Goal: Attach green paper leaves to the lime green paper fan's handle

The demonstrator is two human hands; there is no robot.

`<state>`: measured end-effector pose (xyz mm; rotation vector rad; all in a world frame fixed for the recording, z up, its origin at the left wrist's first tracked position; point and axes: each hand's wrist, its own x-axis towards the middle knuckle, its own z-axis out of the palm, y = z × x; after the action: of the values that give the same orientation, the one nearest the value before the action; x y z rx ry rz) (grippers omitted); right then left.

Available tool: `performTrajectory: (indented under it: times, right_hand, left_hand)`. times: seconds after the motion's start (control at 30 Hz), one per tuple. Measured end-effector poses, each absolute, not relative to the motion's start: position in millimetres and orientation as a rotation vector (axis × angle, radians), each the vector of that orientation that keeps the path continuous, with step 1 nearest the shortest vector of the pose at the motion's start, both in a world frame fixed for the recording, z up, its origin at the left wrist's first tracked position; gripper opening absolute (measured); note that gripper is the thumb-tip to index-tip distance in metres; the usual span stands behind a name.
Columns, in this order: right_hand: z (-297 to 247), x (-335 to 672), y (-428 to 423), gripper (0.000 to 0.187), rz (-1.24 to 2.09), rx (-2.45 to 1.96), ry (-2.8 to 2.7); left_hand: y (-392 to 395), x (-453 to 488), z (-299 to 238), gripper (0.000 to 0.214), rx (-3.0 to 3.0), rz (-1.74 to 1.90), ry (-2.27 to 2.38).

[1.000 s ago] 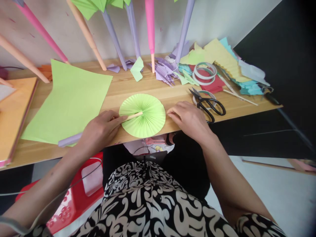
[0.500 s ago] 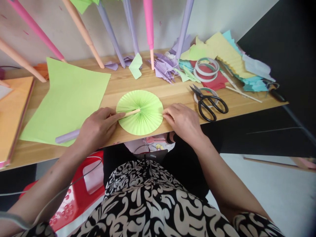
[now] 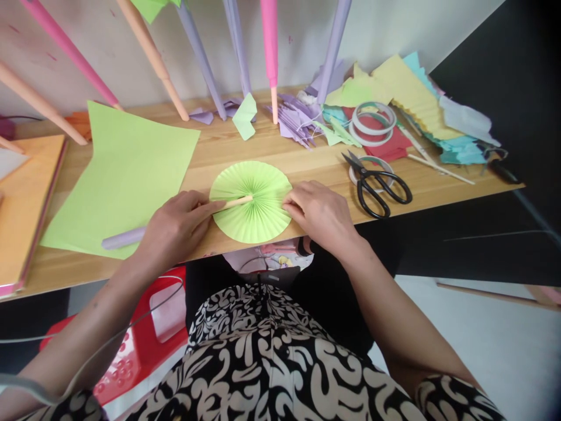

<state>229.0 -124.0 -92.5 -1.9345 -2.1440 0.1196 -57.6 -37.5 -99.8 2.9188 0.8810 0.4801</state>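
Rosette [image 3: 263, 219] of pleated lime-green paper is lying flat by the near edge of the surface [image 3: 315, 166], about midway along, right between the two hands. Left hand [image 3: 179, 225] has a pale stick [image 3: 239, 202] pinched between thumb and fingers, and the stick lies over the rosette with its tip right about at the center where the pleats meet. Right hand [image 3: 322, 213] is on the other side, fingers curled in with the tips at the rosette's rim; can't tell if it's actually pinching the paper or just touching it.

Left of that there's a big green sheet [image 3: 127, 164] reaching from near the far edge down toward the near one, with a purple tube [image 3: 124, 238] on its near part, poking out beside the left wrist. An orange board [image 3: 33, 204] sits at the left end.

Over to the right, near the front edge, black-handled scissors [image 3: 385, 175] lie across a tape roll, and two more tape rolls [image 3: 372, 140] overlap just behind. Toward the far right corner it's a heap of yellow paper [image 3: 407, 99] and other scraps. Colored tubes [image 3: 270, 47] stand leaning along the far edge.
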Motion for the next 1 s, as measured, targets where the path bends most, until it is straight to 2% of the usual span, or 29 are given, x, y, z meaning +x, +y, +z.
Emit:
performTrajectory:
  times: [0.13,0.33,0.53,0.8,1.0]
  right_hand:
    - [-93,224,-121,0.019,0.052,-1.959,-2.204]
    - [-89,222,-121,0.013,0.049,-1.970,-2.203]
    - [-85,223,-123,0.012,0.039,-1.941,-2.205]
    - [-86,224,-121,0.016,0.059,-1.950,-2.225]
    - [-91,226,-122,0.019,0.030,-1.895,-2.209]
  left_hand:
    - [-42,-52,-93,0.031,2.971,0.603,0.839]
    - [-52,-2,-76,0.026,2.951,0.715,0.702]
    - [-40,49,-82,0.036,3.063,0.544,0.623]
    - [-31,62,-92,0.030,3.127,0.350,0.590]
    - [-27,63,-97,0.028,3.098,0.413,0.543]
